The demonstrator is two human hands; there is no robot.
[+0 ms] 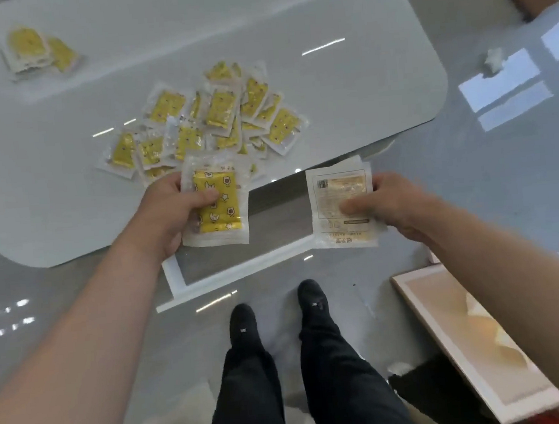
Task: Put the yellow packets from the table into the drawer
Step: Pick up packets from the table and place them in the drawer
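Several yellow packets [215,116] lie in a loose pile on the white table [345,87]. Two more packets [37,52] sit apart at the table's far left. My left hand [173,214] grips a small stack of packets [219,217], yellow printed side up, over the table's front edge. My right hand [392,205] pinches another stack [341,203] with the white label side up, held above the open drawer [271,212]. The drawer is pulled out below the tabletop and its grey bottom shows bare between my hands.
My two legs and black shoes [277,317] stand on the glossy grey floor just in front of the drawer. A framed picture [468,337] leans at the lower right. A crumpled white scrap [493,59] lies on the floor beyond the table's right end.
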